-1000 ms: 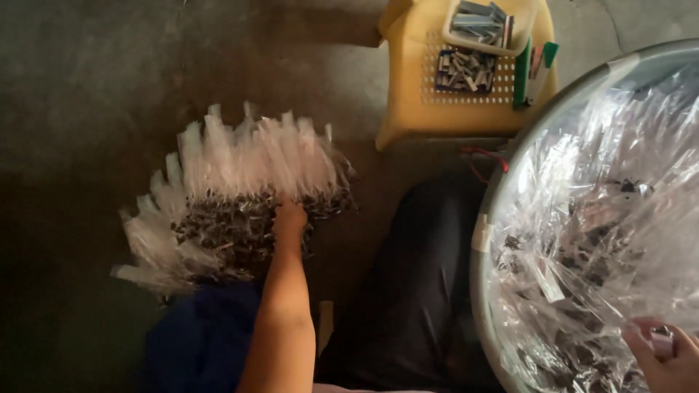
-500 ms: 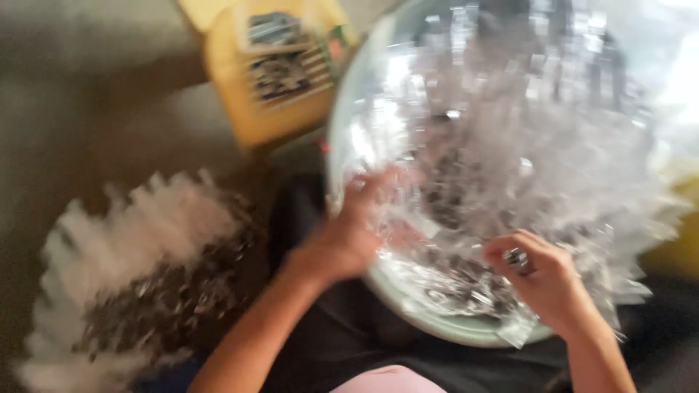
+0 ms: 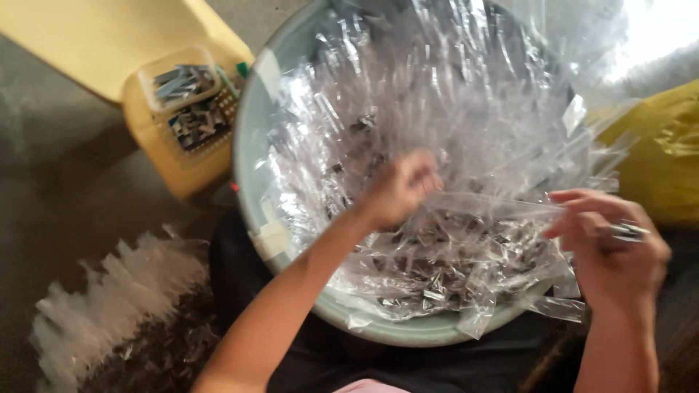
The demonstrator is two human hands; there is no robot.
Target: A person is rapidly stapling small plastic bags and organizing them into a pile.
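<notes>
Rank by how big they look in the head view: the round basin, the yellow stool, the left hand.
1. Round basin
2. Yellow stool, though it sits farther from the camera
3. Left hand

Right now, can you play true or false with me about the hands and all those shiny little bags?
1. The big round basin is full of clear plastic bags. True.
2. The left hand is resting on the floor. False: it is up over the basin, among the bags.
3. The right hand pinches one end of a long clear bag stretched between both hands. True.
4. The stool beside the basin is blue. False: it is yellow, with a small tray of dark metal bits on top.
5. A pile of filled clear bags lies on the floor at lower left. True.
</notes>
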